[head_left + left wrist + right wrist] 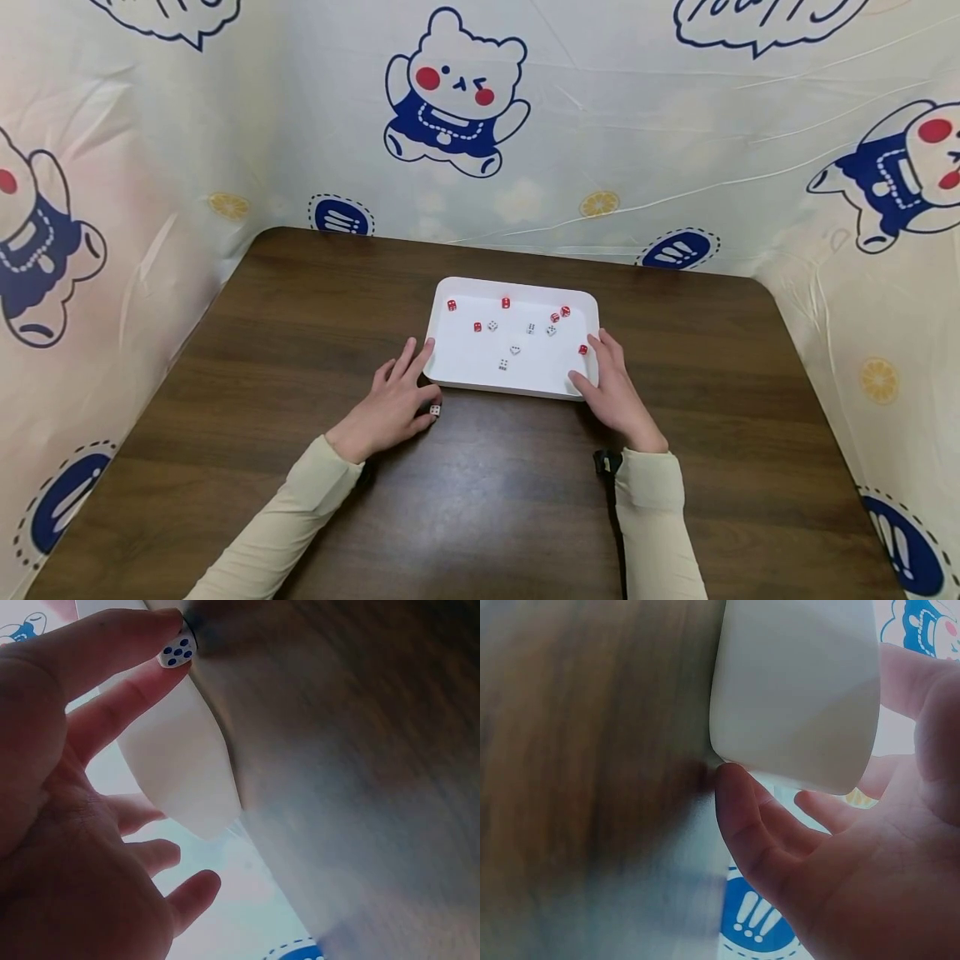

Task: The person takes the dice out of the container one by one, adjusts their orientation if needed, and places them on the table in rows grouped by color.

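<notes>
A white tray (540,379) lies on the table with several red dice (506,302) and several white dice (515,350) scattered in it. Just outside the tray's near left corner, my left hand (390,412) pinches a white die (178,651) with blue pips between thumb and index finger. Its other fingers spread along the tray's left edge. My right hand (617,398) grips the tray by its right end, thumb over the near rim. In the right wrist view its other fingers curl along the tray's outer side. One red die (582,349) lies close to its index fingertip.
The dark wooden table (495,500) reaches out on all sides of the tray. A pale curtain (637,125) printed with cartoon bears hangs behind the table and on both sides. Under the right sleeve runs a black strap (615,508).
</notes>
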The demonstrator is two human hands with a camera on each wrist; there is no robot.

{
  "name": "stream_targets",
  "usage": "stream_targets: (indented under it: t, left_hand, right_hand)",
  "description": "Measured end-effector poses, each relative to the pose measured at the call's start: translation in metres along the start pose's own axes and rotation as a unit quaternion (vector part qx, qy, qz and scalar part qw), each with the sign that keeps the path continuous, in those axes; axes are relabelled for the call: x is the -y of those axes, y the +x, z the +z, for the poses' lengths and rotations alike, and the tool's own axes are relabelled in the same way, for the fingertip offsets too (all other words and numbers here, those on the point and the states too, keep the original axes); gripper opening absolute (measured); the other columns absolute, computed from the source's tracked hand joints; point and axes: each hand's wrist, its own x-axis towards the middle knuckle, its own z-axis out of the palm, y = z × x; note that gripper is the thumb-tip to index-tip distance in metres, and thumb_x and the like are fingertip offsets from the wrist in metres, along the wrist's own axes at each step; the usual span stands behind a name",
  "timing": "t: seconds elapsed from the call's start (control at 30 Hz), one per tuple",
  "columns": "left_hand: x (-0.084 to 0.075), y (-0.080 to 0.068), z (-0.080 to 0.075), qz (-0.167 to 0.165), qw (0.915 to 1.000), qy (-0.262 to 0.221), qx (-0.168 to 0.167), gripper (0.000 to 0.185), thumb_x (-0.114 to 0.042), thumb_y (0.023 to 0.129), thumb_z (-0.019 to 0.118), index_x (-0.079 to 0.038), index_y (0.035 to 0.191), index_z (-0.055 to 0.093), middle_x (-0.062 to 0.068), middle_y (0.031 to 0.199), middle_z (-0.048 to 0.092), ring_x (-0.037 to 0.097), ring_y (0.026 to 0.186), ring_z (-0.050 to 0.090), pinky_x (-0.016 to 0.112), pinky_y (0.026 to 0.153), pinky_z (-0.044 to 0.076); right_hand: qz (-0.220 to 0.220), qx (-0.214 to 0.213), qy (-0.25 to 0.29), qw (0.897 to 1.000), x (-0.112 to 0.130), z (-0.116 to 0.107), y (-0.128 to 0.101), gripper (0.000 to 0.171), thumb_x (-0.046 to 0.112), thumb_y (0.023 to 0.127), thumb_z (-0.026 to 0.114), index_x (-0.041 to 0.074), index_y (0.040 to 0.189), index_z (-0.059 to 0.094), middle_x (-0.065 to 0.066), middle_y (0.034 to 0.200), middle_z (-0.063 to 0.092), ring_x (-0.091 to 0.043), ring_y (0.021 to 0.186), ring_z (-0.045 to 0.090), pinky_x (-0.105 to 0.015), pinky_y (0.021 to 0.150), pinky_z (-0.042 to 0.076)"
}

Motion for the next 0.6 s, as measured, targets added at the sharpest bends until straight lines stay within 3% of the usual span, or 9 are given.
stream_targets:
  t: [0.6]
  left_hand:
    - [-0.0006, 0.0007, -0.0032, 0.002, 0.9999, -0.003, 0.013, 0.007, -0.022, 0.086, 0.072, -0.023, 0.087, 0.066, 0.021, 0.160, 0.018, 0.048, 0.147, 0.008, 0.068, 0.104, 0.026]
  right_hand:
    - [-0.002, 0.000, -0.002, 1.000, -0.0002, 0.0007, -0.0003, 0.071, 0.028, 0.096, 0.058, 0.002, 0.151, 0.022, -0.017, 0.162, 0.002, -0.039, 0.146, 0.019, -0.057, 0.113, 0.027]
